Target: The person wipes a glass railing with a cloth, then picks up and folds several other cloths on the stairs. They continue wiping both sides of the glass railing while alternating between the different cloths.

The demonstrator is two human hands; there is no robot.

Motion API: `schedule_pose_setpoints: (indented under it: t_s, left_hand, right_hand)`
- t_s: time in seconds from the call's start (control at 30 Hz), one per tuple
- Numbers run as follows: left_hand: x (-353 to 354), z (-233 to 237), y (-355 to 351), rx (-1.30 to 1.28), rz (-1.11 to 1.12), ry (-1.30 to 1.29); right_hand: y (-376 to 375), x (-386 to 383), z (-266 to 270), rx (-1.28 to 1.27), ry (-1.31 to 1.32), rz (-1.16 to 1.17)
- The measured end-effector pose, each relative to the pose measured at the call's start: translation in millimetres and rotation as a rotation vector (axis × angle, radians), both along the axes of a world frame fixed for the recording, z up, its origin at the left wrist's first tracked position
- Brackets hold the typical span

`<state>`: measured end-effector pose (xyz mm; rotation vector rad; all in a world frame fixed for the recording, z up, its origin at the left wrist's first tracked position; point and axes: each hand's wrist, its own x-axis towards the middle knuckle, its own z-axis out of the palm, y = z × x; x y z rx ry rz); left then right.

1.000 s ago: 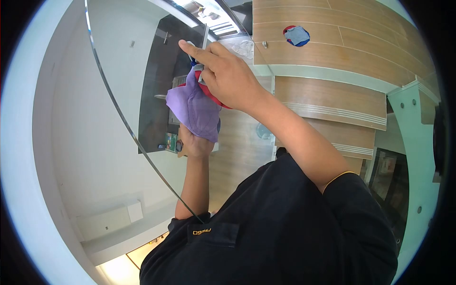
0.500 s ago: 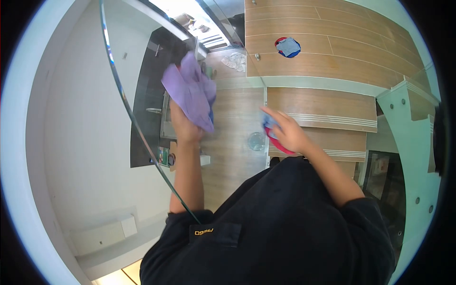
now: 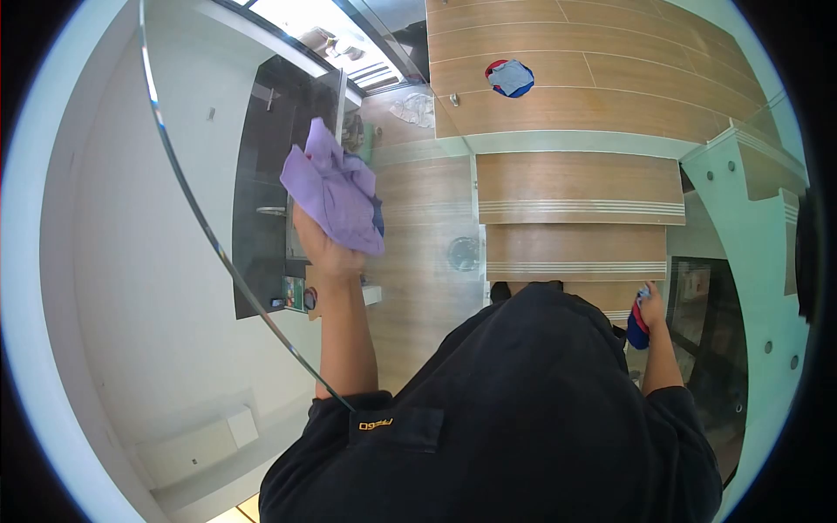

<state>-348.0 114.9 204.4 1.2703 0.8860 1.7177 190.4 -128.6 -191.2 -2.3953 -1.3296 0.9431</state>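
Observation:
My left hand (image 3: 327, 248) holds a crumpled purple cloth (image 3: 336, 196) raised against the glass panel on the left, and a bit of blue shows at the cloth's right edge. Down at my right side, my right hand (image 3: 649, 309) is closed on a red and blue cloth bundle (image 3: 638, 329) with a light blue part at its top. A similar red and blue bundle with a light blue cloth (image 3: 511, 78) on it lies on the wooden landing.
Wooden steps (image 3: 580, 187) with pale strips run across below the landing. The glass panel's edge (image 3: 205, 218) curves down the left. Behind the glass are a dark counter (image 3: 253, 192) and a whitish cloth (image 3: 414, 110) on the floor. A foot (image 3: 500, 292) shows on the stairs.
My right hand has moved right and down with the red and blue bundle, away from the glass edge. My left hand and the purple cloth have shifted slightly left and down.

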Motion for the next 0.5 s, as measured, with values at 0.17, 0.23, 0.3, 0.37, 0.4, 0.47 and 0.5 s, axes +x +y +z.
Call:
schedule_pose_setpoints:
  t_s: [0.17,0.23,0.3,0.37,0.4,0.47,0.5]
  left_hand:
    - [-16.8,11.1,10.7,-0.128,-0.095,0.073]
    - [-19.2,15.1,38.6,-0.076,-0.038,0.081]
    - [-20.1,14.9,39.8,-0.080,0.000,0.103]
    - [-20.2,9.9,29.6,-0.127,0.011,0.137]
    - [-18.3,3.5,17.2,-0.178,0.051,0.137]
    - [-12.8,-9.9,-6.8,-0.272,0.128,0.135]
    - [-13.9,-10.4,-7.6,-0.282,0.143,0.155]
  right_hand:
    - [-65.5,21.6,-14.0,-0.186,-0.007,-0.057]
    - [-73.5,18.7,-17.7,-0.251,0.026,-0.087]
    - [-75.8,12.6,-19.7,-0.222,0.008,-0.043]
    - [-70.9,3.1,-22.1,-0.179,0.039,-0.055]
    - [-68.7,-1.6,-19.0,-0.159,0.079,-0.081]
    - [-62.5,-13.3,-13.4,-0.125,0.115,-0.096]
    - [-61.5,-18.5,-9.2,-0.117,0.108,-0.082]
